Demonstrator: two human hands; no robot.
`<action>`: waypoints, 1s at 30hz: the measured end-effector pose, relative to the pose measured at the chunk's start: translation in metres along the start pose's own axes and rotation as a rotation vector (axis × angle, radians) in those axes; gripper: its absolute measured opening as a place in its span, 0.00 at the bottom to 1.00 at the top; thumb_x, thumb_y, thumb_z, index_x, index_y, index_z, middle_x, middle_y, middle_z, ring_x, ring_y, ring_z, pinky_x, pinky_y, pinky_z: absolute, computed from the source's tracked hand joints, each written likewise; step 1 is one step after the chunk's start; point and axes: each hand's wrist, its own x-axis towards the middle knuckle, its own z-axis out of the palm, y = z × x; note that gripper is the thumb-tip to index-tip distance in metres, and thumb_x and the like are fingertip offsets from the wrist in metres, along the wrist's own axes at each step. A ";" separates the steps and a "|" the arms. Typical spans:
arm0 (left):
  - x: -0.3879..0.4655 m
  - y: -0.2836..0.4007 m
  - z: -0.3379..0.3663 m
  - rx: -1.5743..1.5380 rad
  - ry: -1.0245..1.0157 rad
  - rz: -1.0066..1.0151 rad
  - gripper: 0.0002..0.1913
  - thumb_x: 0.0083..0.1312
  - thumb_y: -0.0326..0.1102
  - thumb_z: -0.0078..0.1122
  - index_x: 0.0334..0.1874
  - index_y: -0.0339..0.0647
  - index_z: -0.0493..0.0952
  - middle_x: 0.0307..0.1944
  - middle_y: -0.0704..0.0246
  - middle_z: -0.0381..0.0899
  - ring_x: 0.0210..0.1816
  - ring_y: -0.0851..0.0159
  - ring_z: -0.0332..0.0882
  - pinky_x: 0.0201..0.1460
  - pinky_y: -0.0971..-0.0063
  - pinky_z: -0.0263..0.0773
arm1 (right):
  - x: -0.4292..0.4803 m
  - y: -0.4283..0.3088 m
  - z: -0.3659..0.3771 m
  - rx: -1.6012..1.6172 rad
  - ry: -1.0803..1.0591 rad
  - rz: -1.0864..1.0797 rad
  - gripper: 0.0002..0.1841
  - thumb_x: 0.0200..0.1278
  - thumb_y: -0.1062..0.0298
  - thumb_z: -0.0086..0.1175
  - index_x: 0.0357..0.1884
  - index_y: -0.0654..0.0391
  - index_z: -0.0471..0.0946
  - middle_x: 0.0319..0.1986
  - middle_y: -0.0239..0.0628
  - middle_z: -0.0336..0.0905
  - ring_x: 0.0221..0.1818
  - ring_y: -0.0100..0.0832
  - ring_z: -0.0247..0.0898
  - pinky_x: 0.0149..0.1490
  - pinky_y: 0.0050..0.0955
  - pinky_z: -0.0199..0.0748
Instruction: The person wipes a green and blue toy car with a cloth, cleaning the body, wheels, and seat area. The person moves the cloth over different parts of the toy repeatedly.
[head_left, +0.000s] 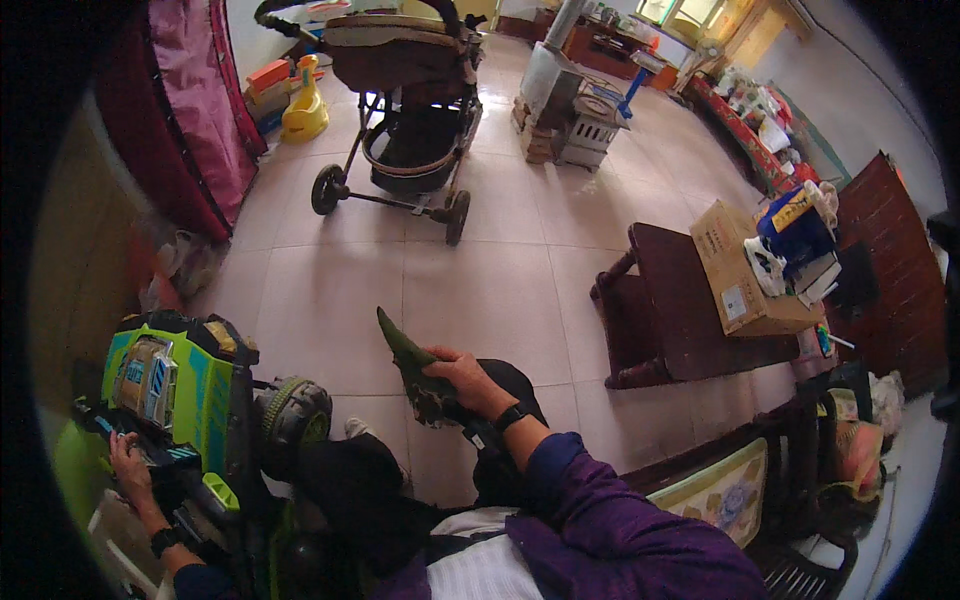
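Note:
My right hand (469, 381) grips a green pointed piece (412, 356), perhaps cloth, above my dark-trousered knee. Its narrow tip points up and to the left, and its lower end is ragged, with dark and pale patches. I cannot tell exactly what it is. Down at the left, my left hand (130, 466) has its fingers curled over the black windshield frame of a lime-green and black ride-on toy car (206, 382). A knobby black toy wheel (296, 412) sits between the car's body and my left leg. Each wrist bears a dark band.
A baby stroller (409, 97) stands ahead on the tiled floor, with a yellow potty (306, 105) beyond it at left. An iron stove (589, 135) stands further back. To the right, a dark wooden table (671, 300) bears a cardboard box (739, 277). A patterned cushion (720, 495) lies beside me.

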 end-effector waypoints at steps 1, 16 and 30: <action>0.001 0.000 0.000 -0.049 0.010 0.015 0.15 0.70 0.28 0.48 0.51 0.34 0.84 0.72 0.50 0.75 0.80 0.50 0.63 0.82 0.55 0.56 | -0.005 -0.002 -0.002 0.035 0.003 0.000 0.22 0.67 0.73 0.59 0.62 0.66 0.81 0.51 0.39 0.87 0.51 0.31 0.82 0.60 0.29 0.79; 0.002 -0.022 0.016 -0.068 0.082 0.130 0.15 0.72 0.31 0.51 0.55 0.34 0.82 0.66 0.56 0.79 0.73 0.47 0.69 0.77 0.58 0.63 | -0.037 -0.005 -0.039 0.364 -0.162 0.008 0.19 0.70 0.75 0.56 0.61 0.67 0.79 0.52 0.41 0.87 0.53 0.38 0.86 0.58 0.36 0.85; -0.023 0.035 0.001 -0.046 0.211 -0.056 0.09 0.69 0.29 0.58 0.46 0.40 0.86 0.72 0.60 0.78 0.80 0.47 0.63 0.81 0.56 0.61 | -0.027 0.001 -0.035 -0.162 -0.059 -0.180 0.19 0.68 0.76 0.56 0.61 0.65 0.79 0.52 0.44 0.86 0.51 0.39 0.86 0.58 0.39 0.86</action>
